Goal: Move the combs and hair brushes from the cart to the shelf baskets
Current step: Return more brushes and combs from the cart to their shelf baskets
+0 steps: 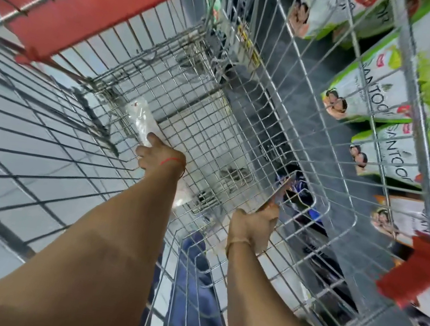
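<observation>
I look down into a wire shopping cart (243,116). My left hand (159,158) reaches deep into it and is closed on the near end of a clear plastic packet (139,119) that lies on the cart floor; its contents are too blurred to name. My right hand (255,222) is lower right inside the cart, pinching a thin brownish comb-like item (278,194) that points up and away. A dark blue item (299,183) shows just beyond its tip. No shelf basket is in view.
The cart's red flap (92,2) fills the top left, and a red corner bumper (412,276) sits on the right rim. Shelves with green and white soap packs (384,85) stand close on the right. Grey floor tiles (4,115) lie on the left.
</observation>
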Demonstrator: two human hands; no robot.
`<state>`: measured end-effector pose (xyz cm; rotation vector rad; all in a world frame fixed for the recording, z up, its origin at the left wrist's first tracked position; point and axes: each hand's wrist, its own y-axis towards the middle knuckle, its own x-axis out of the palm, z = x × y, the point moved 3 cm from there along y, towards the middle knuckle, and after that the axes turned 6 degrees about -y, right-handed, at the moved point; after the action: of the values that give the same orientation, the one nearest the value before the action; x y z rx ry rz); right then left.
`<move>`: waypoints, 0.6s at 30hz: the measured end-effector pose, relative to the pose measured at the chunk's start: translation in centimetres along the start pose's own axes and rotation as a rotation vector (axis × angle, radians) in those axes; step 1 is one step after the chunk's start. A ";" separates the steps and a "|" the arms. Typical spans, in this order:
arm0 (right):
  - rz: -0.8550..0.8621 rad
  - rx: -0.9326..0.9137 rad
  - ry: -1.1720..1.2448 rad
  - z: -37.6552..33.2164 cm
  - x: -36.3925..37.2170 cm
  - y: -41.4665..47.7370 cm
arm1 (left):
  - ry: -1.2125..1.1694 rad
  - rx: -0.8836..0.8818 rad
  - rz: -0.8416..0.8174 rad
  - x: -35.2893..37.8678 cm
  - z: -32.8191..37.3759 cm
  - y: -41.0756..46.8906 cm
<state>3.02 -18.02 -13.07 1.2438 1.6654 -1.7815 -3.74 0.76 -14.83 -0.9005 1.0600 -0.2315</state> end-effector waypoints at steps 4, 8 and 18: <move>-0.009 -0.140 0.030 -1.0 -1.2 0.5 | -0.304 0.047 0.052 -0.4 0.6 -0.6; -0.041 -0.268 0.105 -2.8 -1.9 1.0 | -0.432 0.072 -0.058 -0.1 1.9 -0.9; 0.010 -0.533 -0.107 -3.9 0.0 2.6 | -0.456 0.151 -0.066 0.0 2.0 0.5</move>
<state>6.35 -14.94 -14.15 0.8964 1.8933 -1.2460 -2.15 2.12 -14.80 -0.8030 0.5833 -0.1482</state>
